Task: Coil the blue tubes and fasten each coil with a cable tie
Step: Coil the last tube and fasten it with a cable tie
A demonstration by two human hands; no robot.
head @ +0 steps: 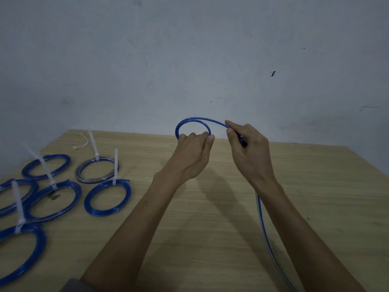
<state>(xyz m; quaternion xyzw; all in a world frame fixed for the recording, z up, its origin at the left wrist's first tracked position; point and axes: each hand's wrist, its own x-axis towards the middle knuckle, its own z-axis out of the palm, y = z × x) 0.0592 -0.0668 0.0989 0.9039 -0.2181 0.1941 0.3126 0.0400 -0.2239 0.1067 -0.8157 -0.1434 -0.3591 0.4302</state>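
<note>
Operator: Head view is showing me starting a new coil. My left hand (192, 152) is pinching the first loop of the blue tube (193, 121) above the bench (210, 218); my right hand (248, 148) is gripping the feed end just beside it.

Supervisor: Next move?

Operator: I am judging that the right hand must lay further turns onto that loop, drawing slack from the length trailing off the near edge.

Supervisor: Materials?

Operator: Tube is glossy, springy, translucent blue. Finished coils (107, 197) are lying left on the pale wood grain, each tied white. One loose cable tie (82, 142) is waiting.
</note>
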